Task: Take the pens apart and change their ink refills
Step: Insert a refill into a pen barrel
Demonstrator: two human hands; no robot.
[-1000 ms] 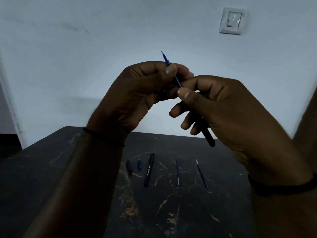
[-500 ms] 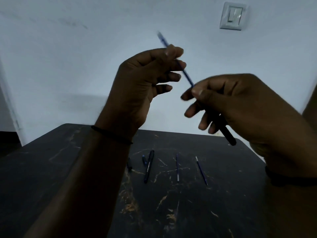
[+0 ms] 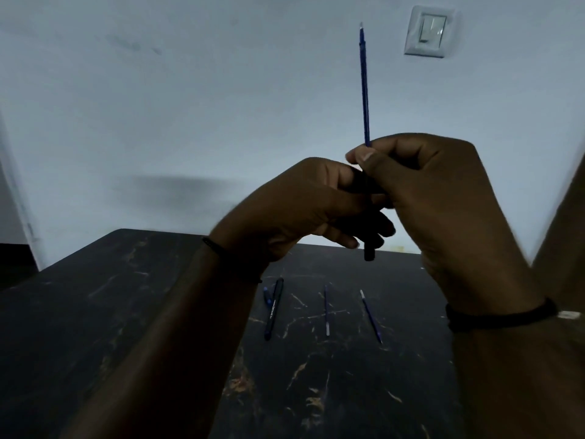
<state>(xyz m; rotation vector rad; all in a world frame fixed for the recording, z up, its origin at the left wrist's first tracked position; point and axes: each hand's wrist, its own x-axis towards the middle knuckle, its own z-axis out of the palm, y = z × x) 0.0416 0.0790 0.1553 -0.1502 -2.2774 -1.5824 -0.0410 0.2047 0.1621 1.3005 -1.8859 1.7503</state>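
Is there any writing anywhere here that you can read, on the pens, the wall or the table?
Pen lying on the table: a short white print runs along its barrel, too small and blurred to read.
Wall switch: no lettering visible.
Blue refill held upright, and the two loose refills on the table: no markings readable.

Wall [image 3: 158,122]: plain, pale blue-white, with faint smudges near the top left
Switch [image 3: 430,30]: white plate, upper right of the wall
Table [image 3: 95,327]: dark top with light tan marble-like veins, far edge against the wall
Light: dim, a soft shadow across the wall above the table
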